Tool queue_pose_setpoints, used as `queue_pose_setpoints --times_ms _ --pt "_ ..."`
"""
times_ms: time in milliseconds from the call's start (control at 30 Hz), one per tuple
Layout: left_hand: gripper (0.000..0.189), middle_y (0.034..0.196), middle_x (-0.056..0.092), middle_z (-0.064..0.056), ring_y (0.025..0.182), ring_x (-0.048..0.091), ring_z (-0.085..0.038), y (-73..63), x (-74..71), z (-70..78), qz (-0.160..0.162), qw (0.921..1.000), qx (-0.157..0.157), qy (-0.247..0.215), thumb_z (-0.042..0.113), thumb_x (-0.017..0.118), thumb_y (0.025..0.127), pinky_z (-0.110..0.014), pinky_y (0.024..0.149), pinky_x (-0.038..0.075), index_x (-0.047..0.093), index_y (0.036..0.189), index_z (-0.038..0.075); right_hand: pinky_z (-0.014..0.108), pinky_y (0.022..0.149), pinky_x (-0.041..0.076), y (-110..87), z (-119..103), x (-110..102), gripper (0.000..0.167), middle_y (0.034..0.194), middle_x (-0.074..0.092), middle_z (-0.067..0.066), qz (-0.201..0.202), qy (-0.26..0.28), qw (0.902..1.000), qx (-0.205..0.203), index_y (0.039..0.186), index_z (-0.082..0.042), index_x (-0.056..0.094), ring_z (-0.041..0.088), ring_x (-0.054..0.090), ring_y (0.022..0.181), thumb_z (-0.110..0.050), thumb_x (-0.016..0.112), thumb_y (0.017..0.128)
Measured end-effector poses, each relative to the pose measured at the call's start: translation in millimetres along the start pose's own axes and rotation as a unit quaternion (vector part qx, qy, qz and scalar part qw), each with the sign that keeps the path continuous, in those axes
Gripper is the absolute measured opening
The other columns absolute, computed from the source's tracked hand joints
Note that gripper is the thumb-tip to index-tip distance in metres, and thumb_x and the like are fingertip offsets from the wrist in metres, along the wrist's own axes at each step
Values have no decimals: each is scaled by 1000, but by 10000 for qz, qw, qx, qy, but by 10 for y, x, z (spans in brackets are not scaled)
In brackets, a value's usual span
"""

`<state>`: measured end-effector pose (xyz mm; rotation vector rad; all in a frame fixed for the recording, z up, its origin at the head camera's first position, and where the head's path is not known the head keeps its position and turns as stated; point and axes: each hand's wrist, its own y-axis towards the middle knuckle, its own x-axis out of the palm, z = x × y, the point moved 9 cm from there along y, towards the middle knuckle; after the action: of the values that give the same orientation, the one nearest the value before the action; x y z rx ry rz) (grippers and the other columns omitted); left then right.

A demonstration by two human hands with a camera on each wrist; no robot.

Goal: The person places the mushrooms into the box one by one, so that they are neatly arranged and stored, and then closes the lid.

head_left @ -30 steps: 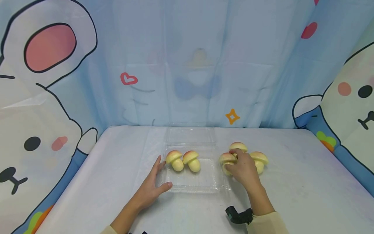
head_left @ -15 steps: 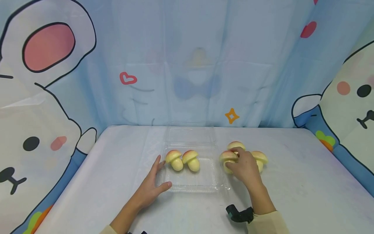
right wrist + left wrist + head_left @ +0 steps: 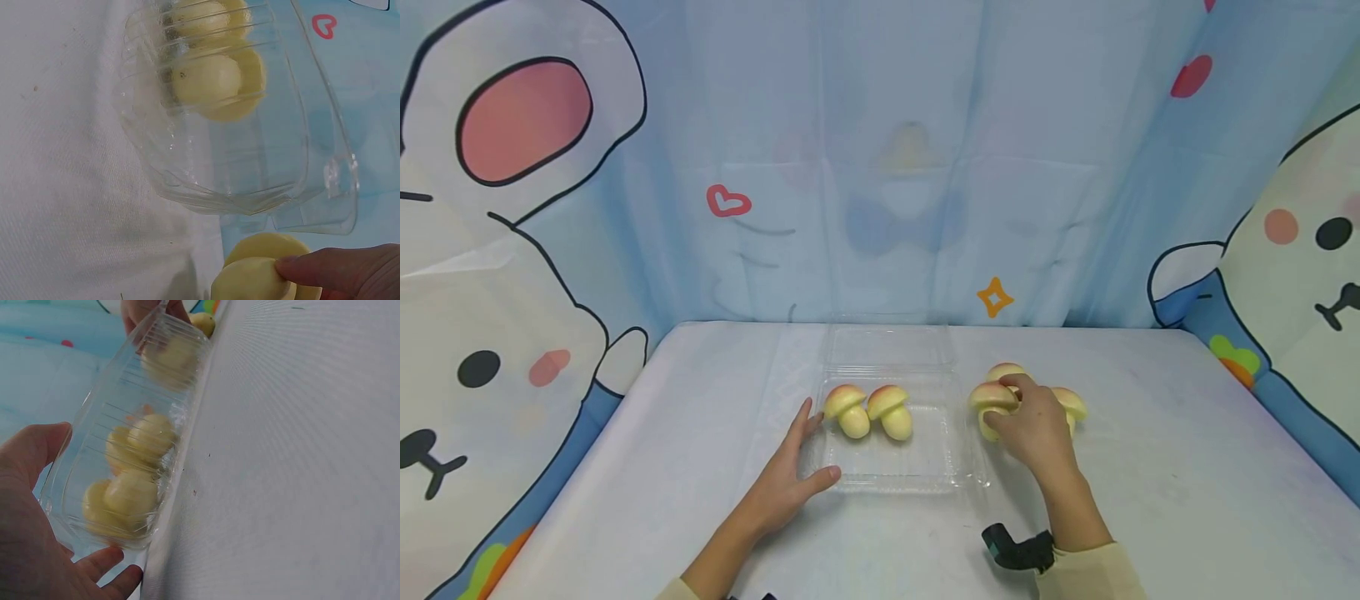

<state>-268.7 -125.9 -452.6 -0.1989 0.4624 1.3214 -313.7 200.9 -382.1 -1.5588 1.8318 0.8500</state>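
A clear plastic clamshell box point(image 3: 932, 454) lies on the table, its lid point(image 3: 889, 346) folded back. Two yellow toy-like mushrooms with reddish caps, a left one point(image 3: 847, 408) and a right one point(image 3: 891, 412), lie tilted inside it. My left hand point(image 3: 782, 483) rests at the box's left side, thumb and fingers spread along its edge. Just right of the box, my right hand point(image 3: 1036, 425) pinches another mushroom point(image 3: 991, 396) between thumb and fingers; the right wrist view shows the thumb on this mushroom point(image 3: 250, 281).
Behind the right hand sits one mushroom point(image 3: 1004, 370), and to its right another point(image 3: 1071, 403), partly hidden by the hand. A white cloth covers the table point(image 3: 1180, 467). A blue printed curtain point(image 3: 887, 167) hangs along the back.
My right hand and the pinched mushroom have shifted slightly right and away from the box. The left hand and the mushrooms in the box have stayed in place.
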Motion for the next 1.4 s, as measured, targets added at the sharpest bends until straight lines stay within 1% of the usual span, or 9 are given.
queue_pose_setpoints --times_ms 167,300,400,567,633,733,867,1267,1400 --pt "101 169 32 -13 160 17 -38 -3 -4 6 6 10000 10 23 35 70 94 -68 125 8 5 168 15 55 88 49 2 -2 -40 62 131 58 31 125 139 9998 57 141 1 53 45 56 116 -16 71 85" --pt "101 169 33 -13 160 17 -37 -4 -6 11 10 10000 10 34 34 70 94 -68 125 9 5 168 14 57 91 48 -5 -13 -61 62 132 57 32 183 205 9996 80 143 3 52 46 55 118 -14 70 86" --pt "101 169 32 -13 160 17 -37 -6 -5 13 10 10000 6 29 34 70 94 -68 125 9 5 168 14 56 91 48 -14 -18 -76 62 133 56 32 260 231 9994 80 144 3 52 47 54 119 -12 70 87" --pt "100 169 32 -13 160 17 -37 -9 -6 12 11 10000 7 42 34 70 94 -67 125 9 5 168 15 45 81 48 -22 -43 -104 60 134 54 31 359 276 9989 99 144 1 52 41 58 108 -12 70 89" --pt "100 169 33 -13 160 17 -37 -12 -6 9 10 10000 4 43 34 70 94 -67 125 9 5 168 15 42 78 50 -27 -58 -111 59 134 54 31 368 299 9988 99 144 0 53 40 60 104 -12 70 89" --pt "100 169 33 -13 160 17 -37 -14 -5 7 7 10000 8 46 34 70 94 -68 125 9 5 168 15 45 81 53 -40 -85 -118 57 134 53 30 361 347 9987 82 145 -1 53 41 63 105 -11 70 91" --pt "100 169 32 -13 160 17 -37 -11 -4 3 17 10000 7 62 34 69 94 -67 125 9 5 168 15 49 85 55 -51 -130 -117 58 136 52 30 336 384 9987 63 146 -2 52 42 62 108 -12 69 92" --pt "100 169 32 -13 160 17 -37 -9 3 -8 -3 10000 1 -8 34 70 94 -68 124 8 5 168 17 52 88 56 -87 -225 -103 57 140 50 28 364 542 9979 -6 148 -5 52 45 62 115 -12 68 93" --pt "100 169 32 -12 160 16 -37 -3 7 -11 -9 10000 1 -8 34 70 94 -68 124 8 5 168 17 52 88 58 -87 -273 -103 57 140 50 28 441 530 9976 -82 147 -5 53 45 63 115 -12 68 93"
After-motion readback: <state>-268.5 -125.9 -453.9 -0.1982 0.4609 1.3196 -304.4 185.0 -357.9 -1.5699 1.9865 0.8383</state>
